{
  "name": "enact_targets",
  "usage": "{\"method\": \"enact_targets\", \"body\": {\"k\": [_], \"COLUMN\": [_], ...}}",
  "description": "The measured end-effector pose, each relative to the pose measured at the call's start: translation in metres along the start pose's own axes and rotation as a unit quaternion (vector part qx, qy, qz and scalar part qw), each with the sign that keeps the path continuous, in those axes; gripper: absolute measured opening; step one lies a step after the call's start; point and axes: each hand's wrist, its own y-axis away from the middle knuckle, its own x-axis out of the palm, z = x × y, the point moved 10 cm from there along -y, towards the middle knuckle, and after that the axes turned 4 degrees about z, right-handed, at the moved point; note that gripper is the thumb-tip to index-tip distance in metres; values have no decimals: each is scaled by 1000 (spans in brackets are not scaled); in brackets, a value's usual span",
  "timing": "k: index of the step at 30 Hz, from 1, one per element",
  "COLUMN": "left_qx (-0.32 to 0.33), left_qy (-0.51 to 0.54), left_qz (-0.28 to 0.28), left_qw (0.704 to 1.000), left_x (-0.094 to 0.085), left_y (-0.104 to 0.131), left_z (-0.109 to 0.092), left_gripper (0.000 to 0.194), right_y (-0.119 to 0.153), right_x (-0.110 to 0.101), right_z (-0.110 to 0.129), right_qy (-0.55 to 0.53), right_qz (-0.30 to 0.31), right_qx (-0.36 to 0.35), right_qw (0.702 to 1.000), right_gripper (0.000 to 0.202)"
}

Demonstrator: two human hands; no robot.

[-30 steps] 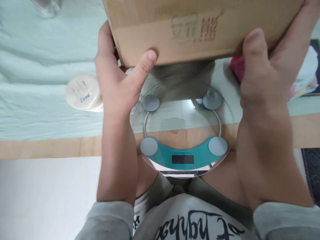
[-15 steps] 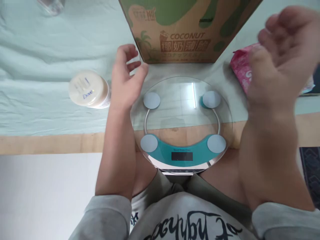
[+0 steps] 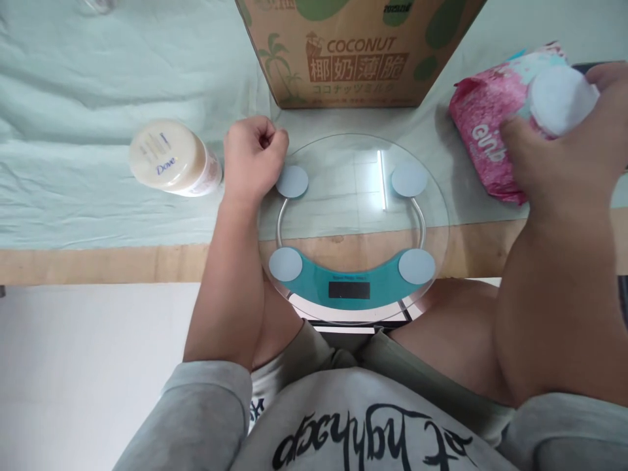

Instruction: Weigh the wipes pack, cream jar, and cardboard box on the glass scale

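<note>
My left hand [image 3: 255,157] is curled closed with nothing visible in it, resting at the upper left rim of the round glass scale [image 3: 353,229]. The scale lies in front of me, its dark display on a teal band nearest my lap. My right hand [image 3: 574,144] is at the right, its thumb and fingers around a round white lid-like top [image 3: 562,99], over the pink packet [image 3: 490,131]. What is below that white top is hidden. A cream-lidded Dove jar [image 3: 167,154] stands left of my left hand.
Behind the scale stands a cardboard coconut box [image 3: 358,72]. A pale green cloth [image 3: 63,131] covers the surface, with a wooden edge [image 3: 98,263] along its front. A clear object is partly visible at the top left. Something dark lies behind the packet.
My left hand has closed from a loose, open curl. My right hand has moved slightly outward and down and taken hold of the white top. The view has shifted a little.
</note>
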Motion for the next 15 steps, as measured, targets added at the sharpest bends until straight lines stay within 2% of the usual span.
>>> {"method": "enact_targets", "body": {"k": [4, 6, 8, 11, 13, 15], "left_qx": [-12, -6, 8, 14, 11, 11], "left_qy": [-17, -14, -2, 9, 11, 8], "left_qz": [18, 19, 15, 7, 4, 1], "left_qw": [1000, 1000, 1000, 1000, 1000, 1000], "left_x": [4, 3, 2, 1, 0, 0], "left_y": [1, 0, -1, -4, -6, -6], "left_z": [8, 13, 17, 24, 26, 24], "left_gripper": [46, 46, 48, 53, 54, 54], "right_y": [12, 4, -13, -34, -42, -48], "right_x": [-2, -6, -9, -13, -19, -26], "right_z": [62, 72, 59, 20, 5, 7], "right_qy": [9, 17, 43, 105, 117, 83], "right_qz": [3, 1, 0, 0, -26, -60], "right_qx": [8, 31, 109, 255, 274, 205], "right_qw": [1000, 999, 993, 961, 954, 973], "right_gripper": [54, 53, 60, 94, 103, 96]}}
